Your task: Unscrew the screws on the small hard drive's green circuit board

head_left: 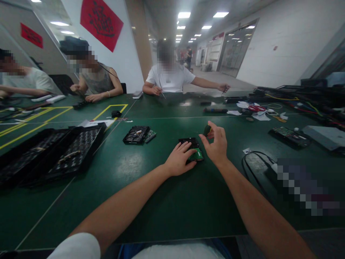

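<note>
My left hand (pixel 179 160) lies with spread fingers over a black hard-drive-like device (pixel 188 141) on the green table. Its fingertips touch the casing and the green circuit board (pixel 198 154), covering the near left part. My right hand (pixel 216 143) is raised just right of the device. Between its thumb and fingers is a dark handle with some yellow, apparently a screwdriver (pixel 207 130); no shaft can be made out. Left of the device, a second black casing (pixel 136 134) lies beside a loose circuit board (pixel 150 135).
An open black tray case (pixel 78 151) lies at the left. Toward the right are a black cable (pixel 249 169), another opened device (pixel 289 136), a grey box (pixel 325 136) and a pile of cables (pixel 304 102). A person in white (pixel 169 79) sits opposite; two more sit at the left.
</note>
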`<state>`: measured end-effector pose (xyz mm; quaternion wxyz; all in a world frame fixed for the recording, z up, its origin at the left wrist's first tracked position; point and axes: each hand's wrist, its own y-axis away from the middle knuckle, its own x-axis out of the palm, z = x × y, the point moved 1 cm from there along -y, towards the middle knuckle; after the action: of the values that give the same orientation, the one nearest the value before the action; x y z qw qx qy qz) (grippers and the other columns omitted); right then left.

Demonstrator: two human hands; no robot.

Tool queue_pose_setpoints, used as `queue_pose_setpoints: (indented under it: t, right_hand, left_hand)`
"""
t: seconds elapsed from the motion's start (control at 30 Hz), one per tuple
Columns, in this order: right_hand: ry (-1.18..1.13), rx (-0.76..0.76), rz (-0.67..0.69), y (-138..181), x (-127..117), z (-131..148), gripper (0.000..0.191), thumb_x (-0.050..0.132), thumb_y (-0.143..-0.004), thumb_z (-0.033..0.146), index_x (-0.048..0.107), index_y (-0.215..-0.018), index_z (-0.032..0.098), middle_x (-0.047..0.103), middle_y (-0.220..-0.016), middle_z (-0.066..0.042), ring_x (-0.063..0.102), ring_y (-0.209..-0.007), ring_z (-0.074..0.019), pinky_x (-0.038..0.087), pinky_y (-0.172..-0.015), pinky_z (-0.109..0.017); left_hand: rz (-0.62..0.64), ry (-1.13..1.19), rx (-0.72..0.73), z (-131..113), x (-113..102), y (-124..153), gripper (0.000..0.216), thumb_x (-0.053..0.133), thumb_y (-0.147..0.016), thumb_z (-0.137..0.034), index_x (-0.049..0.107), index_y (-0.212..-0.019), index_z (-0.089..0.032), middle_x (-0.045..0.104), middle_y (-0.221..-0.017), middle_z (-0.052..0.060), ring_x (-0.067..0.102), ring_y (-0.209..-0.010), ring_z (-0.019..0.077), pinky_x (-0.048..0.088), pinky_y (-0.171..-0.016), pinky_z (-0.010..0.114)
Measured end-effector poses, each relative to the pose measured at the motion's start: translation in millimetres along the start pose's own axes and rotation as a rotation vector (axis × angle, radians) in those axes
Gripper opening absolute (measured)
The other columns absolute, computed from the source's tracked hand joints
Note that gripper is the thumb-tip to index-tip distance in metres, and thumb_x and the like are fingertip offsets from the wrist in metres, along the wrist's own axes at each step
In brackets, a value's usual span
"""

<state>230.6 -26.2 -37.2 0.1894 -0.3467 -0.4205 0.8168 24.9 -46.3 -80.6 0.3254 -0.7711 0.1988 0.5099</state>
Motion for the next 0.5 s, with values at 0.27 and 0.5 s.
queue_pose_setpoints:
  t: [0.27, 0.5]
  right_hand:
    - [-0.079, 0.008, 0.025, 2.6, 2.5, 1.6, 0.063, 0.06, -0.097, 0.035, 0.038, -0.155, 0.027, 0.06, -0.129, -0.013, 0.066, -0.089, -0.0244, 0.064, -0.083, -0.047]
    - [-0.017, -0.004, 0.017, -0.1, -1.2, 0.5, 0.059, 0.066, -0.095, 0.039, 0.046, -0.15, 0.029, 0.064, -0.117, -0.01, 0.066, -0.086, -0.0247, 0.063, -0.083, -0.049]
  left_hand:
    - [0.004, -0.003, -0.003, -1.4, -1.5, 0.1, 0.058, 0.061, -0.094, -0.051, 0.054, -0.145, -0.025, 0.035, -0.167, 0.013, 0.029, -0.156, 0.0338, 0.022, -0.127, 0.058]
    - [0.003, 0.006, -0.008, -0.9, -1.5, 0.6, 0.058, 0.062, -0.094, -0.051, 0.055, -0.145, -0.026, 0.035, -0.167, 0.012, 0.029, -0.156, 0.0337, 0.022, -0.127, 0.059]
